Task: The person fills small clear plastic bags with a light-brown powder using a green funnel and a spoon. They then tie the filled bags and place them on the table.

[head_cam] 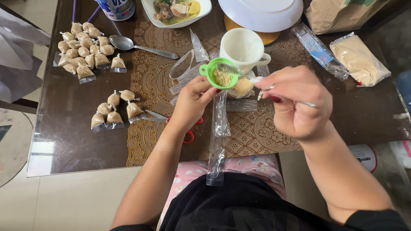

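Observation:
My left hand (191, 102) holds a small green funnel (219, 72) with tan powder in it, set into the top of a long narrow clear plastic bag (219, 132) that hangs down toward my lap. My right hand (297, 102) pinches a small metal spoon (233, 70) whose bowl rests over the funnel. A white mug (244, 47) stands just behind the funnel. A small open bag of tan powder (243, 87) lies beside the funnel.
Several small tied bags of powder lie in two groups (83, 47) (113, 110) at the left. A large spoon (141, 47), red-handled scissors (182, 128), a food bowl (177, 10), a white plate (261, 13), a cup (115, 8) and powder packets (359, 57) surround them.

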